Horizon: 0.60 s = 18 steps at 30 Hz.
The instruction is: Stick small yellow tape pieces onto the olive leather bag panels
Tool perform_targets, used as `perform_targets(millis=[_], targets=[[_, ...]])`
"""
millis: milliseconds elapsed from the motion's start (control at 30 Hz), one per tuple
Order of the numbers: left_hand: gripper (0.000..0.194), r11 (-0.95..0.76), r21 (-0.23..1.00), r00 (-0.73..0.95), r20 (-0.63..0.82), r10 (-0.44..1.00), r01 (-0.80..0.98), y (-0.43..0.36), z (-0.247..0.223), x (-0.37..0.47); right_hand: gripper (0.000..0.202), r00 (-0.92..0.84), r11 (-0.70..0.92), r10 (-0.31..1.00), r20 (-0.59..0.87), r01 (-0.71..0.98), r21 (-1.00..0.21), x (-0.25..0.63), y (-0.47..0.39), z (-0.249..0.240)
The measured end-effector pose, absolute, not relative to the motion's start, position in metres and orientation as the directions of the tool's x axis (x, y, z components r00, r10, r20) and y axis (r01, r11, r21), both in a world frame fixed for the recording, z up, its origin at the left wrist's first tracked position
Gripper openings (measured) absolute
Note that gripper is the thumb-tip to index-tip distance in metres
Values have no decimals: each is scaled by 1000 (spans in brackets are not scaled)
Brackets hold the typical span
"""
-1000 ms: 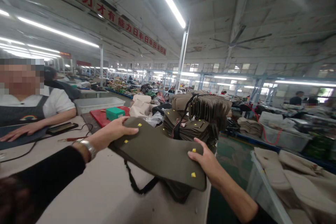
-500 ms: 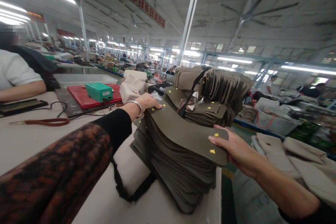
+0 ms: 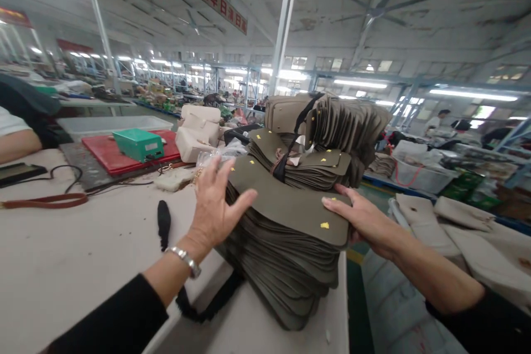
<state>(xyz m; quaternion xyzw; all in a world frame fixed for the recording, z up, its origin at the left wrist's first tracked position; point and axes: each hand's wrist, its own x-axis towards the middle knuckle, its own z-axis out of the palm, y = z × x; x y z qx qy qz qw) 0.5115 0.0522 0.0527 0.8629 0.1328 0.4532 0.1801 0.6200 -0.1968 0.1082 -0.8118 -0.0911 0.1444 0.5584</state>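
Note:
A tall stack of olive-grey curved panels, flexible and leather-like, stands on the pale table. Yellow marks dot the ends of its top panel. My left hand is raised at the stack's left side, fingers spread, holding nothing. At the other end, my right hand grips the edge of the top panel, thumb on its upper face and fingers partly hidden beyond it. Behind lies a second pile of similar panels, and upright ones are bundled with a black strap.
A green box sits on a red board at the left. Nearby are a brown strap and a black fuzzy band. Beige pieces fill a container on the right. A co-worker's arm shows at the far left.
My left hand has let go of the top panel's left end and come back toward me, its fingers opening. My right hand stays on the right end. The view has shifted slightly.

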Motion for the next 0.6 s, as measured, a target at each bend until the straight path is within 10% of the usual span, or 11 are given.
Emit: perform_targets(millis=[200, 600], targets=[[63, -992, 121, 733, 678, 51, -42, 28, 9, 499, 88, 938, -491, 315, -146, 29, -871, 623, -196, 107], [45, -977, 209, 762, 625, 168, 44, 4, 18, 423, 73, 976, -451, 214, -28, 73, -890, 606, -239, 98]])
